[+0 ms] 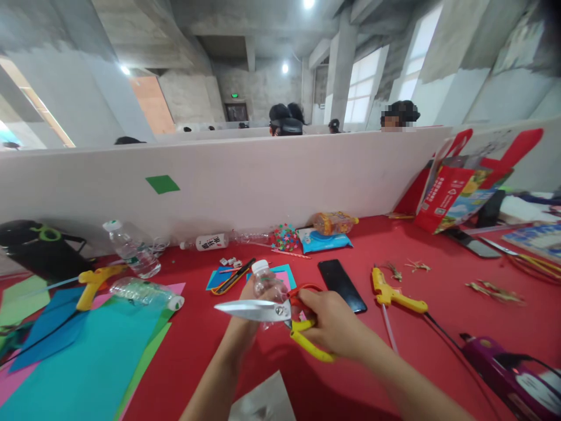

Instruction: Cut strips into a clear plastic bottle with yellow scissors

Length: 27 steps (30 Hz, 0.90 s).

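My left hand (245, 318) is closed around a small clear plastic bottle (266, 283) with a white cap, held upright above the red table (205, 345). My right hand (335, 324) grips scissors (280, 316) with red and yellow handles. The steel blades point left, lie closed, and cross in front of the bottle's lower part. Both forearms reach in from the bottom edge.
Coloured paper sheets (87, 356) cover the left side, with two bottles (146, 292) and a yellow glue gun (92, 283). A black phone (342, 285), another yellow glue gun (394, 295) and a purple tool (504, 365) lie right. A white partition (263, 175) stands behind, with people beyond it.
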Available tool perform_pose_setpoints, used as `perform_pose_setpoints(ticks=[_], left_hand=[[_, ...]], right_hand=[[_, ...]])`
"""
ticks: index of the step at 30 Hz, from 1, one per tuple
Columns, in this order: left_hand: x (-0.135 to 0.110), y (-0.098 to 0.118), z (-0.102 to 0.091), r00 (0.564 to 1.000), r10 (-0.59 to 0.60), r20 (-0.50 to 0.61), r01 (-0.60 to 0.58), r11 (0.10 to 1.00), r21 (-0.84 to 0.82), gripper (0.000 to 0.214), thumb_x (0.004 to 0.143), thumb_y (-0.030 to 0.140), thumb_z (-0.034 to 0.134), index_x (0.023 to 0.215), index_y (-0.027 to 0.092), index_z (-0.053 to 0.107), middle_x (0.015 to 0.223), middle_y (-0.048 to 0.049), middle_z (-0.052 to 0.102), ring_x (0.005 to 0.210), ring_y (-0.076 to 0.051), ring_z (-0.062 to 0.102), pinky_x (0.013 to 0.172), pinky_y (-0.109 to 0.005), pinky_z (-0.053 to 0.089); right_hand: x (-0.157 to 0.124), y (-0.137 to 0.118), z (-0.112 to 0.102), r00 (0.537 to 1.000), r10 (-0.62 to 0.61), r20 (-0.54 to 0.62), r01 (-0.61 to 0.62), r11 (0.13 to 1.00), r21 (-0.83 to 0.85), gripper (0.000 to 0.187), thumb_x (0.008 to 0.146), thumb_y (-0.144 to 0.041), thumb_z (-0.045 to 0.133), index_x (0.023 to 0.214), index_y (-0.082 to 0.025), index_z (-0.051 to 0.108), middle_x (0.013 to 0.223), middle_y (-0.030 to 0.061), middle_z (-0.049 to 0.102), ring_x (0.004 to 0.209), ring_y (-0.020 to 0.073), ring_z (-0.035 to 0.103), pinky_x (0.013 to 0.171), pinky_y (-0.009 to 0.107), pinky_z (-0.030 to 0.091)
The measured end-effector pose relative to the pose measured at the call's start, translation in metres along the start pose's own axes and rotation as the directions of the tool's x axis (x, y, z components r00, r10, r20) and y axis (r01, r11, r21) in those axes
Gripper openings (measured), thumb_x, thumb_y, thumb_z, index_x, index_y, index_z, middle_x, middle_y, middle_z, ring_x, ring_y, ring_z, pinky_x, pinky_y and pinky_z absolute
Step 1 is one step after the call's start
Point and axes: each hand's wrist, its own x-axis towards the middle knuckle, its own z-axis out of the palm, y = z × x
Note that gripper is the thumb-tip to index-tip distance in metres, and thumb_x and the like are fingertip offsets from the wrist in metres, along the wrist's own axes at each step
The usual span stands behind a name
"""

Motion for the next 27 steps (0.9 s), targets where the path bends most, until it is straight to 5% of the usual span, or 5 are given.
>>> perform_pose_setpoints(ticks=[7, 14, 17, 20, 27], left_hand=[[0.009, 0.017, -0.038, 0.983, 0.073, -0.167, -0.077, 0.997, -0.019, 0.030, 0.064, 0.031, 0.080, 0.083, 0.017, 0.062, 0.075, -0.0027, 0.071, 0.066, -0.019, 0.069, 0.062, -0.029, 0.055], [0.013, 0.026, -0.058, 0.966, 0.130, -0.222, -0.163, 0.977, -0.136, 0.024, 0.065, 0.026, 0.079, 0.079, 0.016, 0.063, 0.075, -0.0020, 0.071, 0.068, -0.018, 0.069, 0.069, -0.032, 0.057], [0.010, 0.024, -0.057, 0.970, 0.128, -0.206, -0.156, 0.980, -0.127, 0.022, 0.067, 0.024, 0.077, 0.082, 0.016, 0.062, 0.079, -0.0031, 0.071, 0.068, -0.019, 0.069, 0.068, -0.032, 0.055], [0.001, 0.019, -0.042, 0.993, 0.070, -0.096, -0.080, 0.991, -0.105, 0.022, 0.067, 0.021, 0.075, 0.085, 0.017, 0.062, 0.085, -0.0051, 0.070, 0.072, -0.021, 0.069, 0.069, -0.034, 0.054], [-0.007, -0.005, 0.001, 0.996, 0.086, -0.036, -0.082, 0.990, 0.111, 0.025, 0.061, 0.011, 0.076, 0.077, 0.019, 0.059, 0.072, 0.0008, 0.064, 0.068, -0.015, 0.060, 0.065, -0.026, 0.046]], right_hand=[[-0.015, 0.004, -0.004, 0.971, -0.006, 0.241, -0.061, 0.962, 0.268, 0.027, 0.085, -0.044, 0.063, 0.094, -0.021, 0.052, 0.074, -0.0026, 0.052, 0.061, 0.0133, 0.043, 0.051, 0.021, 0.034], [-0.023, -0.010, -0.004, 0.936, 0.011, 0.352, -0.146, 0.921, 0.361, 0.043, 0.083, -0.061, 0.060, 0.076, -0.020, 0.051, 0.070, -0.0018, 0.050, 0.061, 0.0139, 0.039, 0.054, 0.024, 0.033], [-0.017, -0.013, 0.002, 0.957, 0.056, 0.285, -0.199, 0.839, 0.506, 0.049, 0.083, -0.068, 0.053, 0.076, -0.021, 0.047, 0.067, -0.0028, 0.045, 0.058, 0.0131, 0.037, 0.052, 0.025, 0.032], [-0.011, -0.012, 0.009, 0.975, 0.203, 0.088, -0.214, 0.765, 0.607, 0.045, 0.088, -0.067, 0.046, 0.084, -0.022, 0.047, 0.063, -0.0046, 0.042, 0.052, 0.0125, 0.037, 0.050, 0.025, 0.033], [-0.004, -0.019, 0.002, 0.986, 0.146, -0.085, -0.071, 0.815, 0.575, 0.035, 0.076, -0.051, 0.067, 0.082, -0.023, 0.047, 0.071, -0.0033, 0.043, 0.058, 0.0142, 0.038, 0.053, 0.025, 0.034]])
